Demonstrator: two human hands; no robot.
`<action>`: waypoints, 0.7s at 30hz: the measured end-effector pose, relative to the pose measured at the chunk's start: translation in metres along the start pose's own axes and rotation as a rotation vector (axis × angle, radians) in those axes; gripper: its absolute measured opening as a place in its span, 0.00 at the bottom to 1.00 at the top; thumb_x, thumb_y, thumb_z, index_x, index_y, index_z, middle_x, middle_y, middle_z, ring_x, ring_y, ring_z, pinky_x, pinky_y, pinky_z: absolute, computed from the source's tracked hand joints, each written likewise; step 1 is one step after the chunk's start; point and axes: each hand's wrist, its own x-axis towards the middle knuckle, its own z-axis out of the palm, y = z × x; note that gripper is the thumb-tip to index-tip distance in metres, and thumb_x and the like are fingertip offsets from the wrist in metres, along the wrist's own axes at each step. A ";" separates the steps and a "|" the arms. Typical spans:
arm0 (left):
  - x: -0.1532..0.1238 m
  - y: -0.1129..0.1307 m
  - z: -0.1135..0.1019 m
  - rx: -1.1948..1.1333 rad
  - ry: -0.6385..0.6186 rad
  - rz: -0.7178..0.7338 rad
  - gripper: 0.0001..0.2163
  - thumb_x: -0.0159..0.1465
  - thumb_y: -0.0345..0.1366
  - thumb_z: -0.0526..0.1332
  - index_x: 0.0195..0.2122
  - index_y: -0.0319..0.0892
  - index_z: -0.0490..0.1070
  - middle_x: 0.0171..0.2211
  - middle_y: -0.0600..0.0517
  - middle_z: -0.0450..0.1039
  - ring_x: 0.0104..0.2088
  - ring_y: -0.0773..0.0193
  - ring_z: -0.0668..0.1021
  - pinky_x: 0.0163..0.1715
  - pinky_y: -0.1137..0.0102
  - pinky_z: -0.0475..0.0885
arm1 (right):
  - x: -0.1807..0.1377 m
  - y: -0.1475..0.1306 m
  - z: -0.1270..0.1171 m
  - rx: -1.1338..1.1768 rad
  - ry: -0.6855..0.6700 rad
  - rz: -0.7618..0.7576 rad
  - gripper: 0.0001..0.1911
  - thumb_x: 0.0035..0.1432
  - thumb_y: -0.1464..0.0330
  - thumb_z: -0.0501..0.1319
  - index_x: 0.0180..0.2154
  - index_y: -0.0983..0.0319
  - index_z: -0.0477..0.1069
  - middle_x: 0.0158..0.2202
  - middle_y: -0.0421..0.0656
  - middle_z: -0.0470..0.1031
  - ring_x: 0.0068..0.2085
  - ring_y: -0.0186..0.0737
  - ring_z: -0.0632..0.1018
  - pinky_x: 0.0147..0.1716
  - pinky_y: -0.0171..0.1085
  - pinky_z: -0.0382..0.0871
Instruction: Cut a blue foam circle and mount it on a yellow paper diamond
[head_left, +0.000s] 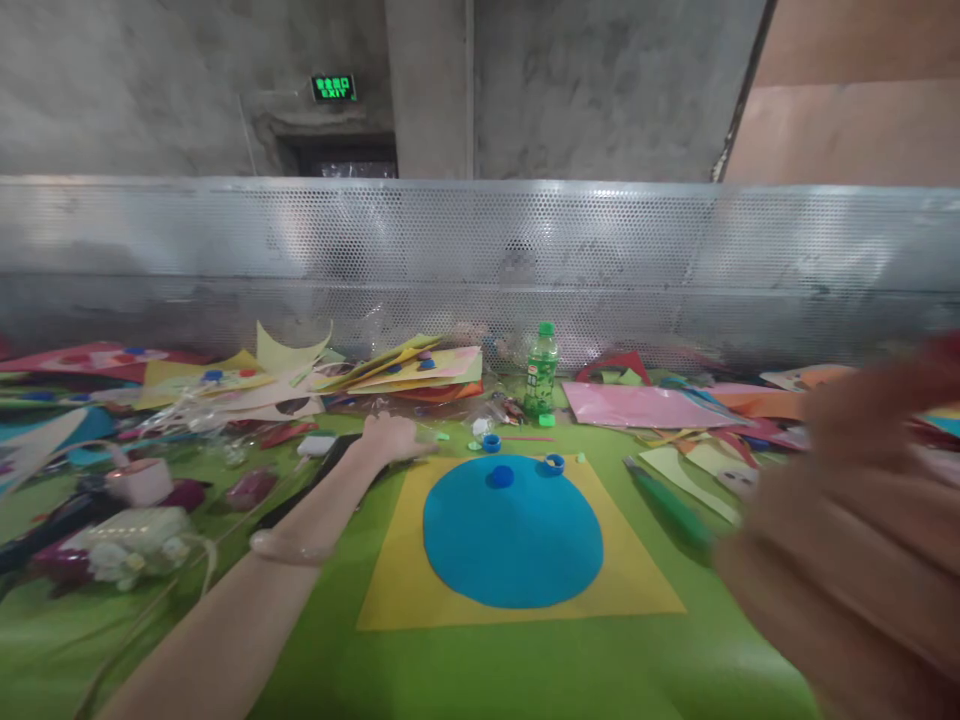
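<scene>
A blue paper disc (pixel 517 560) lies on a yellow sheet (pixel 390 590) in front of me. On its upper part sits a small deep-blue lump (pixel 502 477), with a blue ring-shaped lid or tub (pixel 553 464) at the edge. Another blue ring-shaped piece (pixel 491 443) lies just beyond. My left hand (pixel 388 440) reaches to the sheet's far left corner, beside a dark flat object (pixel 315 485); its thumb is stretched out. Close to the camera, my right hand (pixel 840 540) is smeared by motion. A slim green tool (pixel 671 505) runs up to its fingers; whether it is held is unclear.
A green drink bottle (pixel 541 370) stands behind the disc. Coloured paper piles (pixel 420 370) and a pink sheet (pixel 637 403) line the back, before a perforated metal barrier (pixel 600 260). A pale device with a cord (pixel 135 540) and other clutter lie left.
</scene>
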 end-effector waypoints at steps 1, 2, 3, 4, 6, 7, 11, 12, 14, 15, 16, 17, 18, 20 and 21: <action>0.000 0.003 0.002 0.003 0.017 0.012 0.25 0.49 0.59 0.57 0.29 0.40 0.76 0.40 0.35 0.74 0.46 0.38 0.71 0.46 0.50 0.60 | 0.020 0.003 0.007 -0.005 -0.003 -0.056 0.25 0.51 0.44 0.41 0.46 0.37 0.65 0.10 0.37 0.63 0.14 0.36 0.67 0.17 0.40 0.59; 0.000 0.005 0.003 -0.004 0.032 0.022 0.25 0.48 0.59 0.57 0.29 0.40 0.76 0.39 0.35 0.74 0.46 0.37 0.70 0.45 0.50 0.60 | 0.041 0.010 0.011 -0.059 -0.026 -0.059 0.20 0.50 0.48 0.51 0.43 0.45 0.70 0.16 0.38 0.69 0.19 0.37 0.72 0.21 0.40 0.63; 0.000 0.008 0.003 -0.022 0.042 0.031 0.24 0.47 0.58 0.58 0.29 0.40 0.75 0.38 0.35 0.75 0.46 0.36 0.71 0.44 0.49 0.60 | 0.059 0.020 0.011 -0.228 -0.061 -0.067 0.17 0.51 0.53 0.54 0.40 0.50 0.72 0.21 0.37 0.73 0.24 0.37 0.74 0.26 0.39 0.66; 0.000 0.010 0.003 -0.044 0.048 0.040 0.22 0.47 0.56 0.59 0.30 0.41 0.75 0.38 0.36 0.75 0.45 0.36 0.71 0.44 0.49 0.60 | 0.075 0.034 0.007 -0.407 -0.058 -0.055 0.15 0.53 0.56 0.55 0.39 0.54 0.72 0.24 0.38 0.74 0.29 0.38 0.75 0.31 0.40 0.68; -0.002 0.016 0.001 -0.073 0.059 0.056 0.19 0.48 0.52 0.61 0.33 0.41 0.73 0.37 0.38 0.75 0.44 0.39 0.72 0.44 0.50 0.60 | 0.096 0.070 -0.011 -0.665 -0.013 -0.011 0.16 0.56 0.60 0.52 0.42 0.59 0.71 0.29 0.41 0.75 0.32 0.37 0.75 0.33 0.39 0.68; -0.003 0.020 0.000 -0.085 0.070 0.074 0.19 0.50 0.49 0.60 0.36 0.41 0.72 0.36 0.40 0.75 0.43 0.41 0.73 0.43 0.52 0.61 | 0.102 0.090 -0.022 -0.768 0.049 -0.018 0.16 0.58 0.62 0.51 0.44 0.60 0.69 0.31 0.42 0.75 0.32 0.37 0.74 0.33 0.38 0.68; -0.013 0.042 -0.007 -0.319 0.087 0.340 0.22 0.56 0.46 0.56 0.50 0.41 0.63 0.39 0.44 0.74 0.38 0.52 0.76 0.38 0.63 0.67 | 0.104 0.151 -0.063 -1.071 0.136 -0.112 0.13 0.58 0.68 0.51 0.43 0.60 0.69 0.40 0.46 0.72 0.38 0.39 0.72 0.37 0.39 0.66; -0.016 0.048 -0.008 -0.396 0.109 0.411 0.23 0.56 0.46 0.56 0.52 0.41 0.61 0.41 0.44 0.73 0.39 0.53 0.76 0.37 0.65 0.67 | 0.102 0.158 -0.068 -1.093 0.127 -0.129 0.12 0.58 0.69 0.51 0.42 0.60 0.69 0.40 0.46 0.71 0.39 0.39 0.72 0.38 0.39 0.66; -0.022 0.061 -0.010 -0.513 0.172 0.519 0.24 0.57 0.44 0.56 0.54 0.42 0.59 0.48 0.44 0.69 0.44 0.54 0.73 0.40 0.67 0.67 | 0.101 0.163 -0.074 -1.083 0.141 -0.164 0.10 0.57 0.70 0.52 0.38 0.62 0.70 0.39 0.47 0.69 0.39 0.38 0.71 0.39 0.38 0.67; -0.025 0.066 -0.010 -0.549 0.194 0.561 0.24 0.57 0.42 0.56 0.55 0.42 0.58 0.51 0.45 0.66 0.47 0.55 0.72 0.42 0.67 0.66 | 0.102 0.163 -0.074 -1.059 0.167 -0.184 0.09 0.56 0.70 0.52 0.36 0.62 0.71 0.39 0.47 0.68 0.38 0.38 0.71 0.38 0.38 0.67; -0.028 0.071 -0.011 -0.578 0.212 0.596 0.24 0.57 0.41 0.56 0.55 0.43 0.58 0.53 0.46 0.64 0.49 0.56 0.70 0.45 0.68 0.65 | 0.103 0.162 -0.074 -1.028 0.193 -0.202 0.09 0.56 0.71 0.53 0.34 0.63 0.71 0.39 0.47 0.67 0.38 0.37 0.71 0.38 0.37 0.67; -0.031 0.075 -0.011 -0.599 0.225 0.620 0.24 0.58 0.40 0.56 0.56 0.43 0.58 0.54 0.47 0.63 0.51 0.56 0.69 0.47 0.68 0.64 | 0.104 0.161 -0.073 -0.998 0.215 -0.215 0.08 0.55 0.70 0.53 0.33 0.63 0.71 0.40 0.47 0.66 0.38 0.37 0.71 0.38 0.37 0.68; -0.033 0.078 -0.012 -0.617 0.236 0.634 0.23 0.58 0.39 0.56 0.56 0.43 0.58 0.55 0.47 0.63 0.51 0.57 0.68 0.48 0.67 0.63 | 0.105 0.159 -0.073 -0.970 0.234 -0.220 0.07 0.55 0.70 0.54 0.33 0.62 0.71 0.40 0.47 0.66 0.38 0.36 0.71 0.38 0.36 0.68; -0.036 0.082 -0.014 -0.651 0.265 0.636 0.22 0.58 0.37 0.55 0.55 0.44 0.59 0.54 0.48 0.64 0.51 0.57 0.68 0.50 0.66 0.62 | 0.105 0.155 -0.071 -0.922 0.260 -0.205 0.07 0.54 0.68 0.55 0.33 0.61 0.71 0.41 0.46 0.65 0.38 0.36 0.71 0.37 0.36 0.68; -0.037 0.083 -0.015 -0.666 0.277 0.631 0.21 0.59 0.37 0.54 0.55 0.45 0.59 0.54 0.49 0.64 0.52 0.57 0.68 0.50 0.65 0.62 | 0.105 0.154 -0.070 -0.902 0.272 -0.189 0.07 0.54 0.67 0.55 0.33 0.61 0.71 0.41 0.46 0.65 0.37 0.35 0.71 0.36 0.36 0.69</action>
